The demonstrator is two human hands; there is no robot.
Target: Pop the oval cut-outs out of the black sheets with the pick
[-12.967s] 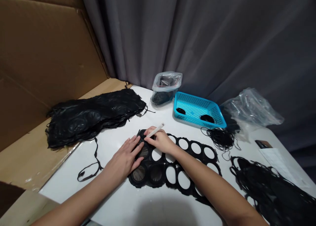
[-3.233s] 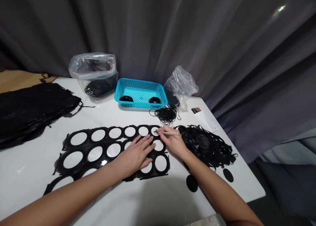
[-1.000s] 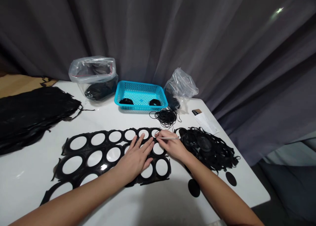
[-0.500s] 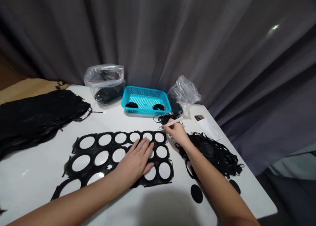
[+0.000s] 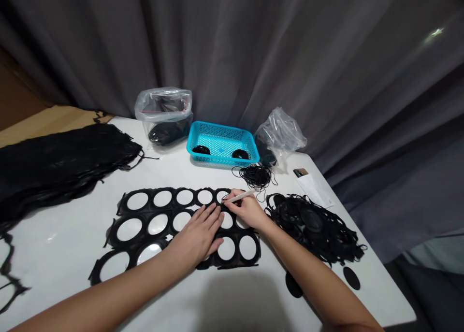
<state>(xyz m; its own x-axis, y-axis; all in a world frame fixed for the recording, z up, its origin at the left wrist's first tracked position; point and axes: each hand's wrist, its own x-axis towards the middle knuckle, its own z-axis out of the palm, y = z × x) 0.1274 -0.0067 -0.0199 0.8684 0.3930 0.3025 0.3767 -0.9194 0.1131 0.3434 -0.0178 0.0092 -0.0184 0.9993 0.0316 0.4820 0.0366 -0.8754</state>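
Black, thin, round-holed sheeting should lie flat beneath my spread, ungripping left hand while my right hand steadily pinches the slim white stick-shaped tool.

Head camera: worn on the person's head, above and on the near side of the blue basket, facing forward and down.
Table: seen obliquely, under the basket and stretching toward the lens.
Left hand, right hand: nearer the lens than the basket, viewed from above.
Curtain: behind the basket, backdrop to the upper frame.
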